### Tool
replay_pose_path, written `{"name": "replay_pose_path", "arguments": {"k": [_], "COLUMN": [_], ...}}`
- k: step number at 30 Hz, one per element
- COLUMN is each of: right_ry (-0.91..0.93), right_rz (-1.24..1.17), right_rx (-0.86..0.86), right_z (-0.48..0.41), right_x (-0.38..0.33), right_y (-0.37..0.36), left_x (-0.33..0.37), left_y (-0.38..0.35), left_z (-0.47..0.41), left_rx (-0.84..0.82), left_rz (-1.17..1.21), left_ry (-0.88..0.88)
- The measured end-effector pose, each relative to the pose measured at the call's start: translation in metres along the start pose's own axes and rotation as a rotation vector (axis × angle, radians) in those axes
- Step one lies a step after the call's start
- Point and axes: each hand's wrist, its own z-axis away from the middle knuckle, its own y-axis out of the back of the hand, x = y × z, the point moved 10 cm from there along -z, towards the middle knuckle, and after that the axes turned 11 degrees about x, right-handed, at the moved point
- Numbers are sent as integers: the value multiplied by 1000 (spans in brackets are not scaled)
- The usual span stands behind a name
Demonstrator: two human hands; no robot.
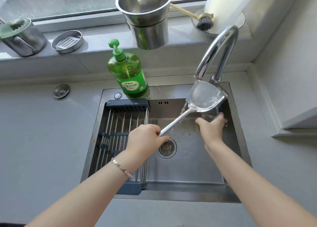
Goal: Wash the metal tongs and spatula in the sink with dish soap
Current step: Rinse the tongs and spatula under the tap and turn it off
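Green soap bottle (127,72) behind rack (128,104)

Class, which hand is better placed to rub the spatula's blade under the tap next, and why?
Probably the right hand: it is open, holds nothing and sits just below the blade of the spatula. The left hand grips the handle's end, steadying it.

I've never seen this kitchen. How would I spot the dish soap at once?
Start at the steel sink under the window. On its back rim, left of the curved tap, stands the dish soap bottle. It is the only clear green plastic thing with a pump top; the pots on the sill behind it are bare metal.
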Motion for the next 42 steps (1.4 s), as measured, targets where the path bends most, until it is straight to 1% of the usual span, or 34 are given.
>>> {"name": "replay_pose_path", "arguments": {"k": [1,2,3,4,5,8,10,13,16,18,19,21,22,23,24,25,27,28,30,32,34,36,39,42], "right_ry": [-216,-380,-456,-481,-500,-608,-649,-664,-721,-818,-871,-975,-1018,-1052,-1075,-1097,-1152,-1172,-1200,-1213,-1210,-1206,-1162,-1093], "right_rz": [-199,-381,-521,-624,-706,-914,-953,-903,-909,-951,-961,-952,-950,-953,-954,-969,-1034,-1044,-1021,-969,-864,-671,-321,-120], "right_rx": [-161,-304,-392,-415,-394,-279,-253,-267,-285,-223,-180,-97,-58,-22,8,30,61,60,1,-82,-177,-286,-442,-488], "right_z": [13,29,40,43,42,34,31,34,41,44,45,43,43,42,42,42,46,48,57,65,70,76,79,70], "right_x": [10,9,1,-8,-14,-22,-25,-26,-23,-13,-6,11,18,24,28,30,32,33,34,38,46,62,88,99], "right_y": [-18,-34,-42,-46,-47,-50,-58,-76,-91,-92,-89,-80,-74,-68,-61,-56,-51,-51,-57,-65,-73,-76,-65,-41], "left_x": [7,16,26,35,43,56,54,39,23,10,3,-5,-5,-1,5,13,32,43,65,81,89,94,95,93], "left_y": [-3,-6,-8,-9,-11,-12,-11,-10,-3,1,0,-1,2,7,16,26,47,51,45,26,10,-1,-14,-19], "left_z": [-4,-8,-12,-16,-20,-29,-33,-34,-31,-30,-29,-24,-21,-20,-20,-23,-28,-28,-28,-30,-37,-44,-51,-53], "left_rx": [12,31,54,76,95,146,150,138,93,-10,-98,-290,-359,-391,-385,-334,-166,-109,-62,-48,-12,10,-20,-5], "left_rz": [28,45,57,70,84,145,174,207,118,38,20,43,76,142,248,383,651,739,842,890,872,822,789,757], "left_ry": [-10,-30,-56,-79,-94,-103,-81,-59,-55,-24,-3,10,-4,-16,-14,-9,-9,-13,-31,-27,-7,-9,14,64]}}
